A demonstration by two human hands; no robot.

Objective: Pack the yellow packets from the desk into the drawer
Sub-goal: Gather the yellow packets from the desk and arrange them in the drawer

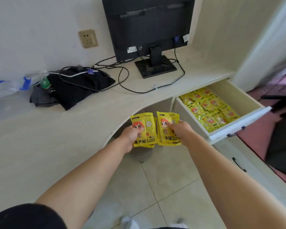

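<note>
A black monitor (149, 28) stood at the back of the pale table (40, 138), its cables (122, 75) looping across the top toward a heap of dark cloth (79, 90) at the left, and a wall socket (88, 38) sat on the wall beside the screen. At the right the drawer (241, 123) stood pulled out from under the table's edge, its white front panel turned toward the right hand (182, 129). Inside it, yellow packets (208, 108) lay in overlapping rows along the left side and front. The left hand (131, 134) gripped one stack of packets (144, 129), thumb across its face, and the right hand gripped a second stack (166, 128) just beside it; both stacks were held upright above the tiled floor (155, 187), in front of the table's curved edge and left of the drawer. The packets were bright yellow and glossy, printed with a red-haired cartoon figure, a white flower and black lettering that included the words HAND WARMER near the bottom
</note>
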